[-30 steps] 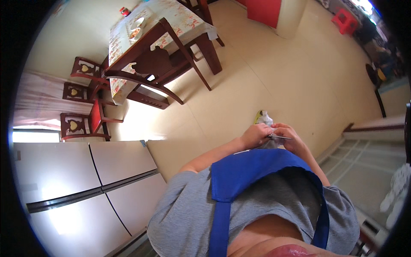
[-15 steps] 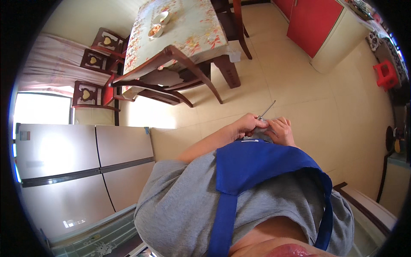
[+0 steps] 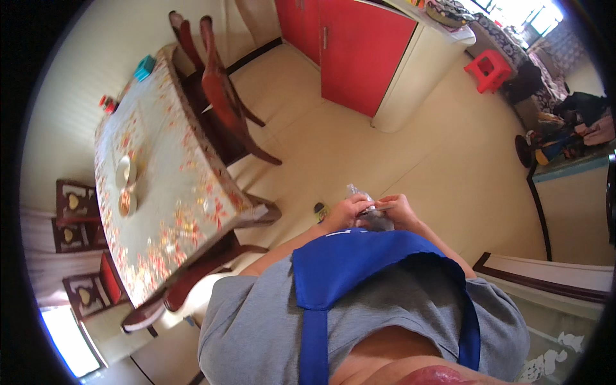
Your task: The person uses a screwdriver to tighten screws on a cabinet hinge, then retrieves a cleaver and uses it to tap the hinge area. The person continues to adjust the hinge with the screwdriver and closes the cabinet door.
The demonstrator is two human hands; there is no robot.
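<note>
In front of my blue apron (image 3: 378, 256) both hands meet at waist height. My left hand (image 3: 346, 212) is closed around a crumpled clear plastic bag (image 3: 359, 190), part of which sticks up past the fingers. Pinched in my right hand (image 3: 401, 210) is a thin, light-coloured length, seemingly the screwdriver (image 3: 382, 207), lying crosswise toward the left fingers. Most of it is hidden by the hands. More greyish, see-through plastic hangs below, between the hands and the apron.
On my left stands a dining table (image 3: 154, 160) with a flowered cover and two bowls (image 3: 126, 172). A wooden chair (image 3: 221, 90) is at its far side. Red cabinets (image 3: 366, 51) stand ahead; a red stool (image 3: 489, 69) is at the far right. A door frame (image 3: 545, 279) is close on my right.
My view has swung right, so the table now lies to the left and the fridge has mostly left view. The screwdriver shaft no longer points up and away; the plastic bag shows more.
</note>
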